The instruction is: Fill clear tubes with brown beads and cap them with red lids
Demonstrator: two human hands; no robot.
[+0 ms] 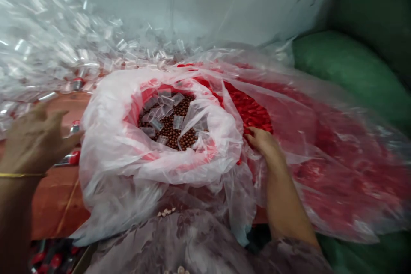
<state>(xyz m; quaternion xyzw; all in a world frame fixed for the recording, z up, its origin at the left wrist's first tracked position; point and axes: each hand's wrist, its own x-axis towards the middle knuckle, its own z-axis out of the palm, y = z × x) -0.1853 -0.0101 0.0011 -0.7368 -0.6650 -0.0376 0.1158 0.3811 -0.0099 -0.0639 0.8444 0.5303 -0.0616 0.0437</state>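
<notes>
A white plastic bag (109, 137) with a rolled rim sits in the middle, holding small brown beads (171, 130) and several clear short tubes (157, 124). My left hand (35, 141) is left of it, fingers spread and empty, near red-capped tubes (74, 157) on the orange surface. On the other side, my right hand (261, 139) has its fingers pressed together at the edge of the red pieces (248, 109) in a large clear bag; whatever is between those fingers is hidden.
A big heap of clear tubes (64, 38) spreads over the back left, against a pale wall (205, 4). A green sack (346, 68) stands at the right. More red-capped pieces (53, 259) lie below the surface's front-left edge.
</notes>
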